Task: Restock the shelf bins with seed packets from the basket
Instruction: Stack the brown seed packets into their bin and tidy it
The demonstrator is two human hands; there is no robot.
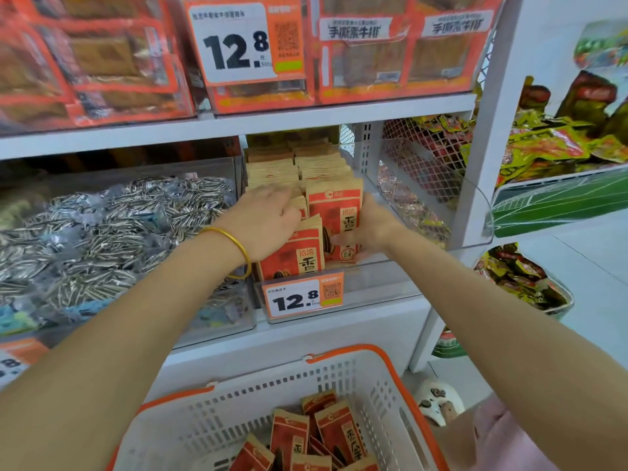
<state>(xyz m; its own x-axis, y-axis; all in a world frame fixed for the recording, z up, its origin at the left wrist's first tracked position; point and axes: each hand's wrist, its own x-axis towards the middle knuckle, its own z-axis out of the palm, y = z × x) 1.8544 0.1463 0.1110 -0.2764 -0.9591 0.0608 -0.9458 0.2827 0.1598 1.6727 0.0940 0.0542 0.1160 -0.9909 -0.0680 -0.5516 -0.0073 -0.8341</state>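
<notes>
Red and tan seed packets (pixel 334 212) stand in rows inside a clear shelf bin (pixel 370 277) at the middle shelf. My left hand (pixel 263 220), with a gold bangle on the wrist, lies on top of the left row, fingers bent down among the packets. My right hand (pixel 367 229) grips the front packet of the right row from its right side, thumb across its lower face. Below, a white basket with an orange rim (pixel 380 389) holds several more seed packets (pixel 316 436).
A clear bin of loose striped sunflower seeds (pixel 112 229) sits to the left. Red snack boxes (pixel 390 52) fill the shelf above. A mesh divider (pixel 421 158) and yellow snack bags (pixel 550 144) lie to the right. A 12.8 price tag (pixel 302 295) hangs on the bin front.
</notes>
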